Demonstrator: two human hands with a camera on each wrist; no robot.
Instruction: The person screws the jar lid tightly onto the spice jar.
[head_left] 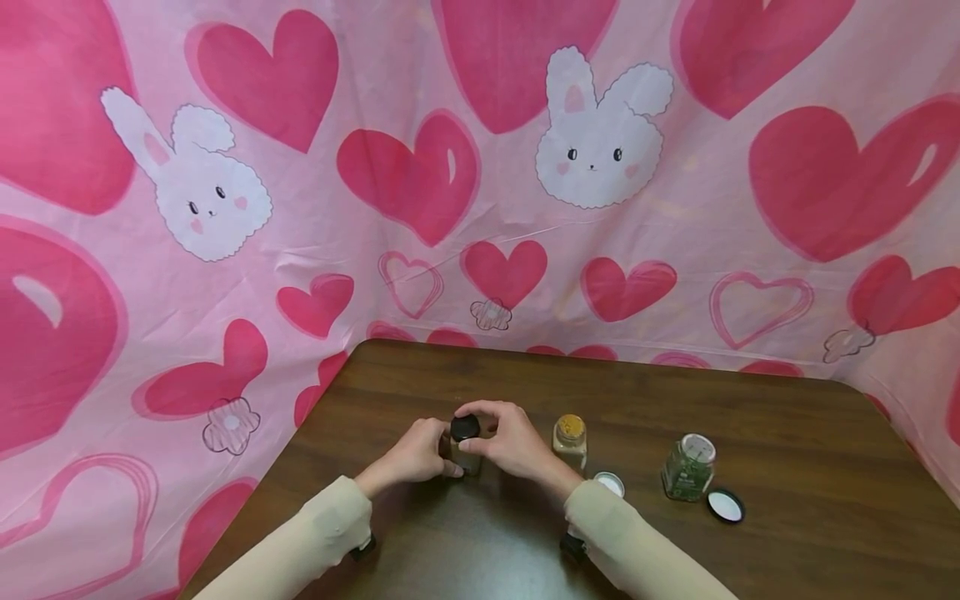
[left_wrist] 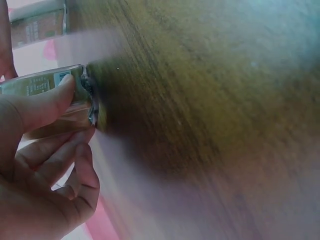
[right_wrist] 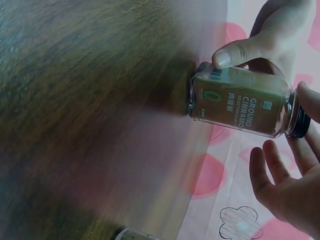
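A glass spice jar [right_wrist: 235,100] labelled ground cinnamon, with brown powder inside, stands upright on the wooden table in front of me. My left hand [head_left: 417,452] grips its body low down, thumb on one side and fingers on the other. From above, my right hand [head_left: 516,440] pinches the black lid [head_left: 465,427] between thumb and fingers. In the right wrist view the lid [right_wrist: 300,122] sits on the jar's neck, and the other right fingers spread away from the glass.
Right of my hands stands an uncapped jar of yellow powder [head_left: 570,442], with an upturned lid [head_left: 610,483] near it. Farther right are a jar of green herbs [head_left: 686,475] and another upturned lid [head_left: 726,506]. A pink heart-patterned cloth [head_left: 420,183] hangs behind the table [head_left: 465,550].
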